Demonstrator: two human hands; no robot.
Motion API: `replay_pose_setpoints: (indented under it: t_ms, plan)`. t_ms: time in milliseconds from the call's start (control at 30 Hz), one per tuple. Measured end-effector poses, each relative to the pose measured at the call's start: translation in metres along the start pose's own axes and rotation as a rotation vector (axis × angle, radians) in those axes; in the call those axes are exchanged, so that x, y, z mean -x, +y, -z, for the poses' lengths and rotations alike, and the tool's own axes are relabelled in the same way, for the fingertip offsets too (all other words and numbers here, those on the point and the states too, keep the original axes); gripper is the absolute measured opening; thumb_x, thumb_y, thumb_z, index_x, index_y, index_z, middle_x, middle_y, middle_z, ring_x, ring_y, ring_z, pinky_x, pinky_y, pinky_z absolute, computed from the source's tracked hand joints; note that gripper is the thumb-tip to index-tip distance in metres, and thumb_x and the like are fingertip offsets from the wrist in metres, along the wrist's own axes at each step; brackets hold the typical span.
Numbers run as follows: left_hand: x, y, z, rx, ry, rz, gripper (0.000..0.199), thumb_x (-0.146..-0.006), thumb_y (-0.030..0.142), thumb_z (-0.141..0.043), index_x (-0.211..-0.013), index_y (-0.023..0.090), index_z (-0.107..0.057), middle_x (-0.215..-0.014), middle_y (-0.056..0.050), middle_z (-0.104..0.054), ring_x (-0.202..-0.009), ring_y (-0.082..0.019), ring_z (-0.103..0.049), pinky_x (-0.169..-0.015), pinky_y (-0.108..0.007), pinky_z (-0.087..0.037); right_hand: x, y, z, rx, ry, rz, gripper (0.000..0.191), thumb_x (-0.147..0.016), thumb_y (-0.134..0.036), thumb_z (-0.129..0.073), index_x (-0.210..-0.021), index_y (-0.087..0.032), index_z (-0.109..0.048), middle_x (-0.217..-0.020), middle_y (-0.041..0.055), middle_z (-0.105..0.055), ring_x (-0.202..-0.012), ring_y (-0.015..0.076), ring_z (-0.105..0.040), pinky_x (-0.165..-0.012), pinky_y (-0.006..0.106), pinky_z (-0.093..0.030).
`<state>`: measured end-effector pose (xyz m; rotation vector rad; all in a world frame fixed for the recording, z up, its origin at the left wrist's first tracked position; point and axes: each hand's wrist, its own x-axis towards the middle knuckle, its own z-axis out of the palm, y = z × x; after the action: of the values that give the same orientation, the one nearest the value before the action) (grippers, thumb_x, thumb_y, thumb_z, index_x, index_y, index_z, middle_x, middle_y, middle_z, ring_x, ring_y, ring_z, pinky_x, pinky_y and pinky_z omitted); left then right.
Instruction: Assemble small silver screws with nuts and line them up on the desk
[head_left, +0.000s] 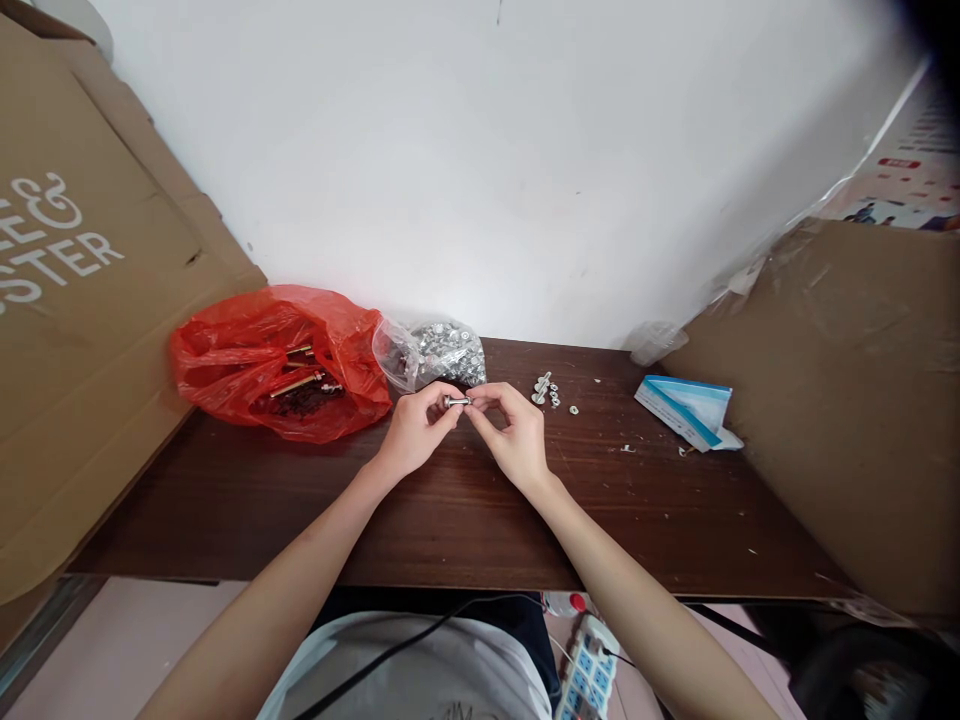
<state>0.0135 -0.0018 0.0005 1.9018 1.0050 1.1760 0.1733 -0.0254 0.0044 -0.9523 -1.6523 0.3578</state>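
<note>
A small silvery bolt (457,402) lies sideways between my two hands, above the dark wooden table (465,520). My left hand (417,428) pinches its left end between thumb and fingers. At its right end, the fingertips of my right hand (516,432) are closed on the tip; whether a nut is there is too small to tell. Just behind my hands sits a clear plastic bag (450,350) full of small metal parts. To the right of my right hand lie a few loose bolts (541,388) and several small nuts (574,410).
An open red plastic bag (337,330) with long bolts stands at the left, beside a cardboard box (97,330). At the right are a blue and white packet (686,408), a crumpled clear plastic piece (657,342) and another cardboard box (840,400). A white wall rises behind.
</note>
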Motion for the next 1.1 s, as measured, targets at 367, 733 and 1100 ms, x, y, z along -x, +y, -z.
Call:
replay_pose_setpoints:
  t_ms: [367,733,1100]
  plan:
    - [0.0,0.001,0.0,-0.042,-0.001,-0.009,0.018,-0.085,0.031,-0.057,-0.094,0.017,-0.063,-0.075,-0.003,-0.066,-0.061,-0.013,-0.061,-0.058,-0.023,-0.049,0.001,0.0,0.001,0.04,-0.027,0.03,0.016,-0.085,-0.016,-0.054,-0.097,-0.023,-0.063,-0.095,0.0044,-0.067,-0.081,0.0175,-0.063,-0.078,0.036,-0.054]
    - [0.0,-0.001,0.0,-0.013,0.0,-0.006,0.019,-0.085,0.032,-0.057,-0.094,0.017,-0.063,-0.067,0.0,-0.061,-0.059,-0.013,-0.06,-0.057,-0.022,-0.048,-0.001,0.0,0.002,0.001,-0.046,0.004,0.013,-0.086,-0.017,-0.056,-0.095,-0.022,-0.064,-0.093,0.0042,-0.067,-0.083,0.0175,-0.062,-0.079,0.035,-0.052]
    - [0.0,0.003,0.001,-0.001,-0.005,-0.022,0.016,-0.084,0.029,-0.057,-0.094,0.018,-0.063,-0.074,-0.002,-0.067,-0.061,-0.013,-0.062,-0.058,-0.022,-0.049,-0.001,0.009,-0.003,-0.39,-0.083,-0.353,0.02,-0.081,-0.036,-0.065,-0.092,-0.019,-0.063,-0.082,0.0042,-0.069,-0.073,0.0176,-0.067,-0.074,0.035,-0.057]
